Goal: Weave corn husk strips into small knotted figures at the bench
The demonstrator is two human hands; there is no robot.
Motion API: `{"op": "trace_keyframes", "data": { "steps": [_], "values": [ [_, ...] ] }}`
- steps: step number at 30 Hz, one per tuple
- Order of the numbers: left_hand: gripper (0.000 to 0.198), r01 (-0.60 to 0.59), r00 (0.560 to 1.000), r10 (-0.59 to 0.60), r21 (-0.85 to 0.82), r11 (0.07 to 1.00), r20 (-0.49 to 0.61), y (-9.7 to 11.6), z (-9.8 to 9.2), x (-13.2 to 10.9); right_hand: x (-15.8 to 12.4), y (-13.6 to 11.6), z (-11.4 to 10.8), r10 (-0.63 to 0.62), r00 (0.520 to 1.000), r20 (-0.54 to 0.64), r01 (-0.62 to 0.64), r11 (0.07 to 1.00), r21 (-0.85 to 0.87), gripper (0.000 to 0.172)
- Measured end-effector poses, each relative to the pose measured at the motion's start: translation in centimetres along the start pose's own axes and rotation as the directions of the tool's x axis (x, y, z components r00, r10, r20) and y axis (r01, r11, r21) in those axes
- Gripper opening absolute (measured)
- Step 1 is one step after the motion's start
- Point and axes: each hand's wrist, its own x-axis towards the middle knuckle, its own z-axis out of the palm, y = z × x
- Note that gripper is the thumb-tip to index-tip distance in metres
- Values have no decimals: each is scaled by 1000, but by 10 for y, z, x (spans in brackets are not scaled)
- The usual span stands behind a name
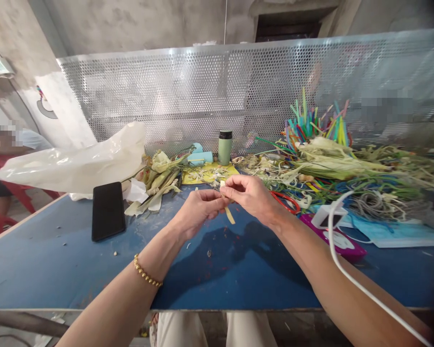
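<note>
Strip (230,216) is pinched by left hand (202,209) and right hand (252,195), neither nearer. Free end is directed toward near edge of the desk (75,274).

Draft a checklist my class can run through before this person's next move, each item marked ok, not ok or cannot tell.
1. Left grip and right grip both at the pale strip: ok.
2. Phone away from both grips: ok.
3. Green flask upright: ok.
4. Blue tabletop free of scraps: not ok; small bits lie on it.
5. White cable clear of right forearm: cannot tell; it crosses in front.
</note>
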Motion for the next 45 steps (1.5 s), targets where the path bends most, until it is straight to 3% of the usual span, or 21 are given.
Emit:
{"op": "trace_keyframes", "data": {
  "steps": [15,37,41,45],
  "values": [
    [29,6,1000,-7,-87,996,-7,-1,-1,1,0,-2,2,13,999,-41,-14,999,-37,26],
    [32,33,999,-32,-28,999,13,-1,2,-1,1,5,3,27,997,-78,-33,997,-73,27],
    [28,-3,999,6,-97,995,35,2,1,-1,0,2,1,47,999,-19,-47,998,33,32],
    [24,-57,998,55,-152,987,-13,3,-1,0,-1,1,4,83,993,81,-89,994,69,33]
  ]
}}
